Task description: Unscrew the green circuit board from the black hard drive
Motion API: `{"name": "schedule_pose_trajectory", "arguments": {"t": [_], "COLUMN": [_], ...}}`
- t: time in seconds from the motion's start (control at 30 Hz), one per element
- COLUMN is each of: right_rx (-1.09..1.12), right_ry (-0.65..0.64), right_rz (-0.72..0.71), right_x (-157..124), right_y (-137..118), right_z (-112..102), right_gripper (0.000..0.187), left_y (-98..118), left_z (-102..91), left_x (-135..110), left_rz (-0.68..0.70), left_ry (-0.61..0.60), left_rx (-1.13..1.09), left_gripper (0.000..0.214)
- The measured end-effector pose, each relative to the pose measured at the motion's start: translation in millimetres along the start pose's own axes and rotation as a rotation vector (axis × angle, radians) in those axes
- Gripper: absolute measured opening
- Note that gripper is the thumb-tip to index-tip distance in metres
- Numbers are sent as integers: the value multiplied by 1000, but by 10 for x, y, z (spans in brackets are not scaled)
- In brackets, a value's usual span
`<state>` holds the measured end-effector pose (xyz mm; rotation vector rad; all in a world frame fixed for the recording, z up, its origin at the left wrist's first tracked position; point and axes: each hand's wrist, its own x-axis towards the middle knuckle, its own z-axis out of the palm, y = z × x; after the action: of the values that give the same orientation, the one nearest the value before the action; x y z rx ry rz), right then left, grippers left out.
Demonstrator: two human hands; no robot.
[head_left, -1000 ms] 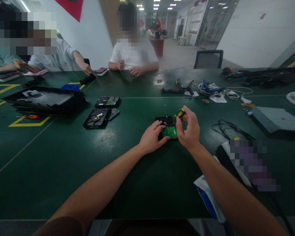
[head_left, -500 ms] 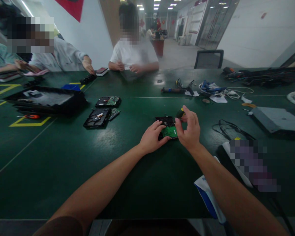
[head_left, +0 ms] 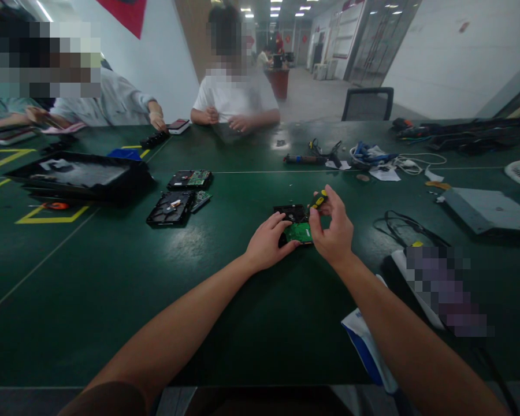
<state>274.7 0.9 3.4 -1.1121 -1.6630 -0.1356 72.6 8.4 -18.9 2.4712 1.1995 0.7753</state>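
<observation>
A black hard drive with a green circuit board (head_left: 299, 232) lies on the table in front of me. My left hand (head_left: 270, 241) grips its left side, fingers over the top and thumb along the near edge. In my right hand (head_left: 334, 227) is a small screwdriver with a black and yellow handle (head_left: 319, 200), pinched between fingers and thumb. It tilts over the drive's right part; the tip is too small to make out. Left of my hands sit another hard drive (head_left: 189, 179), an open black drive casing (head_left: 170, 208) and a loose circuit board (head_left: 200, 200).
A large black tray (head_left: 130, 179) stands at the left, with an orange-handled tool (head_left: 57, 205) before it. Cables (head_left: 411, 164), a grey metal box (head_left: 494, 211) and a blue-white cloth (head_left: 364, 341) lie on the right. People sit across the green table (head_left: 112, 300).
The screwdriver handle has turned in my right fingers, showing more yellow, and the fingertips have shifted slightly. My left hand and the hard drive stay where they were.
</observation>
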Motion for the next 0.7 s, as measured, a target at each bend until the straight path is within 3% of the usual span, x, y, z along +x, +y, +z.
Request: {"name": "schedule_pose_trajectory", "arguments": {"t": [0.27, 0.7], "right_rx": [-84, -13], "right_ry": [29, 19], "right_rz": [-64, -68], "right_x": [19, 0], "right_y": [-36, -4], "right_z": [-17, -5], "right_gripper": [62, 64], "left_y": [-16, -4], "left_z": [37, 10], "left_x": [-2, -1], "left_rz": [18, 14], "left_ry": [16, 3], "left_rx": [5, 0], "left_gripper": [58, 58]}}
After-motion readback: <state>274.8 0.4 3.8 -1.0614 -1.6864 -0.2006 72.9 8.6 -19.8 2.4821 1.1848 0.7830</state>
